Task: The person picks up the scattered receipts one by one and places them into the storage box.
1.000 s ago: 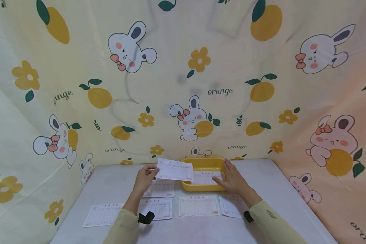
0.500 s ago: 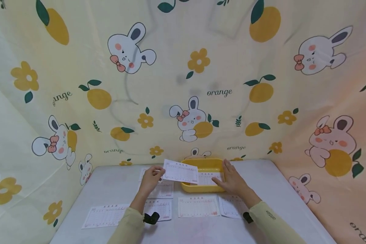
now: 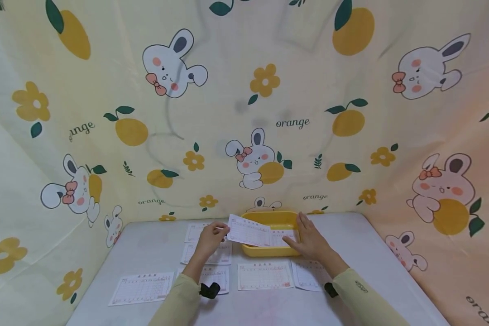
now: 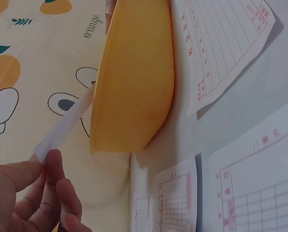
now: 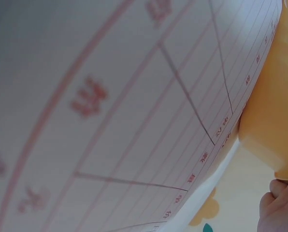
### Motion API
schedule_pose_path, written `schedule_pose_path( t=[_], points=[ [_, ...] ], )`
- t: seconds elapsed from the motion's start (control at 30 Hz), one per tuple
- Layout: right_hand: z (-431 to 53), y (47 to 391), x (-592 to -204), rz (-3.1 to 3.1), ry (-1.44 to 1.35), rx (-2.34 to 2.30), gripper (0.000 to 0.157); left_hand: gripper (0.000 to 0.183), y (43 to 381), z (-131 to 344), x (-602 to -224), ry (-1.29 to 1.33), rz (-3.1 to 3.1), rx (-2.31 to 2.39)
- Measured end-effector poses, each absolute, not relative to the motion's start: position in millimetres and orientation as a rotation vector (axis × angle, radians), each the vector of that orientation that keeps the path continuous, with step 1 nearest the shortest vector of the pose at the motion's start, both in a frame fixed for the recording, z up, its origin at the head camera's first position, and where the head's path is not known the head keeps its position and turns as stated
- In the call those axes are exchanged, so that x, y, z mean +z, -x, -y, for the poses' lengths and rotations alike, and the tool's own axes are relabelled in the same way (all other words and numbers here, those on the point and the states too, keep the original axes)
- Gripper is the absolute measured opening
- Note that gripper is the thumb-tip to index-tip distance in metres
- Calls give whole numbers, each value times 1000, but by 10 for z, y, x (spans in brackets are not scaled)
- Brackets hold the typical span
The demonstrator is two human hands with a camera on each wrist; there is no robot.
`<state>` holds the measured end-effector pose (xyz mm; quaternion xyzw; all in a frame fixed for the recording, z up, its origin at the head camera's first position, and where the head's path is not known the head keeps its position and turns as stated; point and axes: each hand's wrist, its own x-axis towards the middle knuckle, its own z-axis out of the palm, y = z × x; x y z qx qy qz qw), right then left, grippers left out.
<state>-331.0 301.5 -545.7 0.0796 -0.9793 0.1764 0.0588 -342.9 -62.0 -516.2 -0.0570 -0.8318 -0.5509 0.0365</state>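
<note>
A printed paper form [image 3: 248,230] is pinched at its left edge between the thumb and fingers of my left hand [image 3: 211,240]. It slants down to the right, over the left rim of a yellow plastic basket [image 3: 269,251]. In the left wrist view, the held form [image 4: 64,128] shows nearly edge-on beside the basket wall [image 4: 134,82]. Inside the basket lies another form [image 3: 278,236], partly covered by the held one. My right hand [image 3: 313,242] rests at the basket's right rim, fingers straight and thumb spread over the inside.
Several similar forms lie on the white table [image 3: 269,310]: one at the left [image 3: 140,288], others behind and under my left forearm, a form in front of the basket [image 3: 265,276] and one by my right wrist [image 3: 309,275]. A patterned curtain [image 3: 228,90] stands behind.
My left hand has moved to the right with the form, bringing it from beside the basket to over its left part and tilting it down. The right hand stays in place.
</note>
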Motion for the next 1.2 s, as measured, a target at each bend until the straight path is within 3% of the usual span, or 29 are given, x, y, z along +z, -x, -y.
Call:
schedule_pose_path(
  t=[1.2],
  points=[
    [-3012, 3328, -5468, 2970, -242, 543, 113, 20, 3465, 333, -5137, 223, 2702, -1584]
  ],
)
